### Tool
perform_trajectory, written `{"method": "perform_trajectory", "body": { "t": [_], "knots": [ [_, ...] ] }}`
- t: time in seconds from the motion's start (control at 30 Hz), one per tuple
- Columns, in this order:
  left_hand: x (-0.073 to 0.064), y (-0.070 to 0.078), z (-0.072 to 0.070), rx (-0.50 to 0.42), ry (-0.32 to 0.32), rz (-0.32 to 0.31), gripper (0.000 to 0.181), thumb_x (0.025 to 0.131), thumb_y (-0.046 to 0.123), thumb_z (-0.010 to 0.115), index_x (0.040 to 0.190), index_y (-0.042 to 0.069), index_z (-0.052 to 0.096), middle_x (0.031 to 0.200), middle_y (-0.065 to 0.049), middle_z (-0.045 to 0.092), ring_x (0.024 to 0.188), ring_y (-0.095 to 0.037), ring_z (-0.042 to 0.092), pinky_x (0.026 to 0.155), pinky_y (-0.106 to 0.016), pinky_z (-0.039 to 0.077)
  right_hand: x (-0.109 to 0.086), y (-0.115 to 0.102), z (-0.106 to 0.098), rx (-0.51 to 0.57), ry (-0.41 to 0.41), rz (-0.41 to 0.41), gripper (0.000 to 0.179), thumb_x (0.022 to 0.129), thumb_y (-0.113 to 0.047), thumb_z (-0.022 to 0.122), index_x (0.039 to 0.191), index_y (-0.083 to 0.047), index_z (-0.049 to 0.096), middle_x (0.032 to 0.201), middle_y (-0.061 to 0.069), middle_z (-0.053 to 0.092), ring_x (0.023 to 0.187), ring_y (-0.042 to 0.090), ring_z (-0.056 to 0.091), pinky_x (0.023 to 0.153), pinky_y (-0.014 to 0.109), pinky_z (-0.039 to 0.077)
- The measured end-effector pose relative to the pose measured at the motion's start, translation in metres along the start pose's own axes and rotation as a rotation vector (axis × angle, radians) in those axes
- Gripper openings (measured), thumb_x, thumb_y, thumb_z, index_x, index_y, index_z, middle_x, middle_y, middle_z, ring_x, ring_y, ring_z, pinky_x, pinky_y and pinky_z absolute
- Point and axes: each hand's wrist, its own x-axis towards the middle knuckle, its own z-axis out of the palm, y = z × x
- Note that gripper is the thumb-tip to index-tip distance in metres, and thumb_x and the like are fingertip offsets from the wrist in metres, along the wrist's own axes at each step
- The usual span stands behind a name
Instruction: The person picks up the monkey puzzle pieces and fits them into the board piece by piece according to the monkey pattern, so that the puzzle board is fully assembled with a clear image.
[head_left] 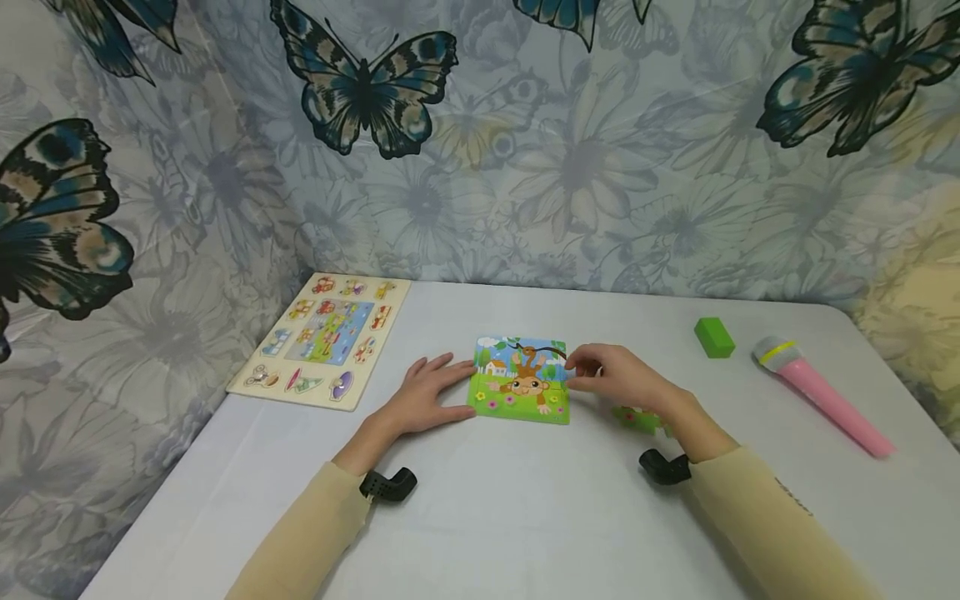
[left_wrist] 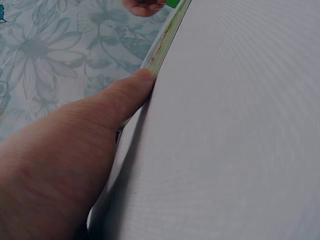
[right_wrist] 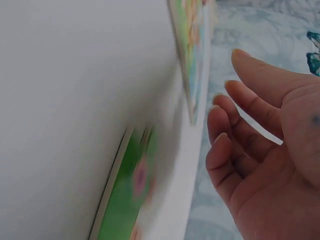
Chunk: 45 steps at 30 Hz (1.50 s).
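Note:
A small monkey picture puzzle lies flat on the white table, and in the left wrist view its edge shows as a thin strip. My left hand rests at its left side, with fingers spread and the thumb touching the edge. Beside the right side, my right hand hovers with fingers loosely bent. The right wrist view shows nothing between the fingers of that hand. Partly hidden under the right hand are loose green puzzle pieces; one green piece appears blurred in the right wrist view.
On the table's left side lies a wooden peg-puzzle board with small pictures. A green block sits at the back right, beside a pink toy microphone. Butterfly-patterned cloth hangs behind the white table.

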Motion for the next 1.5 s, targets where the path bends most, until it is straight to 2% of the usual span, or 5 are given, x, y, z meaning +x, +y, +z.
{"method": "perform_trajectory", "body": {
  "t": [0.2,0.37,0.8,1.13,1.5],
  "knots": [
    [-0.001,0.000,-0.001,-0.001,0.007,0.009,0.072,0.090,0.049,0.072,0.151,0.016,0.050,0.156,-0.001,0.045,0.149,-0.032,0.025,0.117,-0.062,0.009,-0.026,0.014,-0.014,-0.032,0.010,0.057,0.028,0.095,-0.023,0.073,0.114,-0.003,0.068,0.092,0.000,0.062,0.083,0.017,0.057,0.071,0.033,0.049],
    [-0.002,-0.001,-0.001,0.024,0.019,0.005,0.072,0.090,0.048,0.072,0.151,0.016,0.051,0.156,0.000,0.045,0.149,-0.031,0.026,0.117,-0.061,0.010,-0.041,0.024,-0.023,-0.035,0.007,0.049,0.030,0.093,-0.022,0.075,0.113,-0.001,0.067,0.092,-0.001,0.062,0.082,0.017,0.058,0.070,0.031,0.050],
    [-0.001,-0.001,0.001,0.001,0.002,0.001,0.072,0.091,0.049,0.071,0.152,0.017,0.050,0.156,0.000,0.044,0.150,-0.030,0.024,0.117,-0.060,0.008,-0.064,0.035,-0.025,-0.118,-0.056,0.088,0.039,0.082,-0.031,0.086,0.105,-0.006,0.068,0.098,-0.002,0.062,0.090,0.018,0.055,0.079,0.036,0.049],
    [-0.002,-0.001,0.001,-0.007,0.005,-0.002,0.071,0.091,0.049,0.071,0.151,0.017,0.051,0.155,0.001,0.045,0.150,-0.030,0.024,0.117,-0.060,0.008,-0.067,0.038,-0.019,-0.077,-0.051,0.047,0.033,0.083,-0.023,0.085,0.103,-0.005,0.066,0.099,-0.001,0.061,0.092,0.018,0.056,0.080,0.032,0.050],
    [-0.001,-0.001,0.000,0.006,0.008,0.012,0.071,0.091,0.048,0.071,0.151,0.016,0.051,0.155,0.000,0.045,0.150,-0.031,0.024,0.117,-0.061,0.009,-0.061,0.037,-0.018,-0.077,-0.026,0.019,0.027,0.085,-0.019,0.083,0.102,-0.008,0.065,0.087,-0.004,0.056,0.082,0.014,0.052,0.070,0.028,0.046]
  ]
}}
